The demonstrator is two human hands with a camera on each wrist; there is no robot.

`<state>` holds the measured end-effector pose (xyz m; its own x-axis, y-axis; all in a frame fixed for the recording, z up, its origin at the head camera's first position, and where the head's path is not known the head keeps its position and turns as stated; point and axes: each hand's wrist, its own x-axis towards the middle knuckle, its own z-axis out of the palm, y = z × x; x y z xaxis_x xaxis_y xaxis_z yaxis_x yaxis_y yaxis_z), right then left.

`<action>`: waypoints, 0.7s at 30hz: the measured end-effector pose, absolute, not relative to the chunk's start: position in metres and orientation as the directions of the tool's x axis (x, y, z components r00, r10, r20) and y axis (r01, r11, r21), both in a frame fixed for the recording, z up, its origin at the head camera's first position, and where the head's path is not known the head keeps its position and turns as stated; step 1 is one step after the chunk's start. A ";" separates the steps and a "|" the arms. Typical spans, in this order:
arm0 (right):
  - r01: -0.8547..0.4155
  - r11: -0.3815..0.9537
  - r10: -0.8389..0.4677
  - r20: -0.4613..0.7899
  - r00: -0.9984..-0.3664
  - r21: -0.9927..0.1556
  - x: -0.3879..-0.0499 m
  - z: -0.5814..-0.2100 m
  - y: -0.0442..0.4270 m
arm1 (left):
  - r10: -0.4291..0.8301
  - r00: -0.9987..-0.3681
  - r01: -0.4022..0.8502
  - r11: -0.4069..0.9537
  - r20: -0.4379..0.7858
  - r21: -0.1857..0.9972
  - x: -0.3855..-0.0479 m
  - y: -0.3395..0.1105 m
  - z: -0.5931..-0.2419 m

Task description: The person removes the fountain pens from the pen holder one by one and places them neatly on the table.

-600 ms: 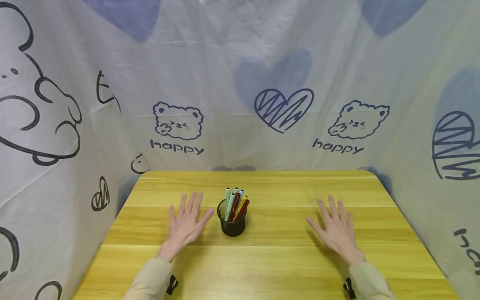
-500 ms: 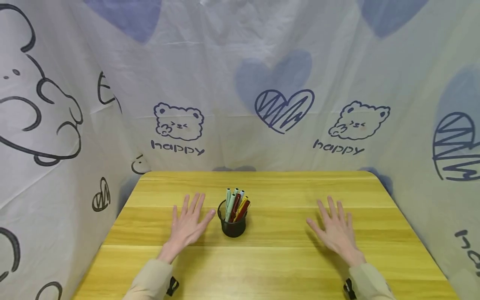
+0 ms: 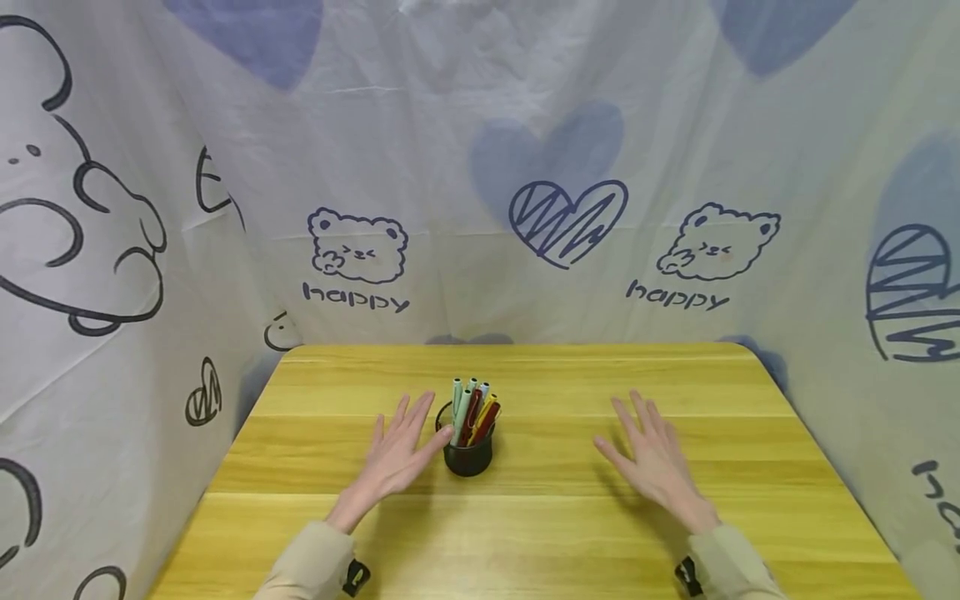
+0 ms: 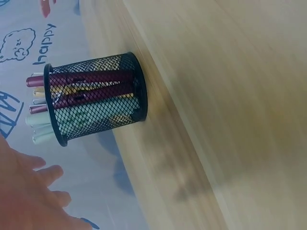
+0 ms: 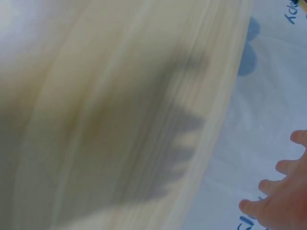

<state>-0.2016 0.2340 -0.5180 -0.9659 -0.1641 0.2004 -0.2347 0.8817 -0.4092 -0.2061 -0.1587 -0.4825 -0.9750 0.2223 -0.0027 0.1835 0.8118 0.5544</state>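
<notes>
A black mesh pen cup (image 3: 467, 460) stands upright on the wooden table, holding several pens (image 3: 472, 414) in pale green, dark red and yellow. Just left of the cup is the left hand (image 3: 397, 457), fingers spread, its thumb tip at the cup's rim in the head view; whether it touches cannot be told. The left wrist view shows the mesh cup (image 4: 98, 98) beside the left hand's fingers (image 4: 50, 175). Farther off, to the right of the cup, the right hand (image 3: 656, 462) has spread fingers and holds nothing; its fingers (image 5: 278, 184) also appear in the right wrist view.
The wooden table (image 3: 525, 533) has rounded far corners. Behind it and on both sides hangs a pale curtain (image 3: 450, 167) printed with hearts, bears and the word "happy". Black bands show at both sleeve cuffs.
The left hand has moved right, closer to the cup, and turned a little. The right hand has shifted left, toward the middle. The cup and pens stay in place on the table.
</notes>
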 end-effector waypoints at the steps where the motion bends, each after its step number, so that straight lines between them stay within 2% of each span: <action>1: -0.243 0.874 -0.170 0.204 -0.964 -0.421 -0.202 -0.517 0.232 | 0.223 -0.975 0.181 0.807 -0.006 0.562 -0.206 -0.158 -0.483; 13: -0.298 0.705 -0.227 0.193 -0.954 -0.644 -0.206 -0.506 0.198 | 0.248 -0.968 0.152 0.711 -0.043 0.686 -0.214 -0.149 -0.487; 21: -0.333 0.591 -0.277 0.202 -0.939 -0.735 -0.213 -0.508 0.179 | 0.247 -0.969 0.131 0.606 -0.029 0.784 -0.222 -0.142 -0.495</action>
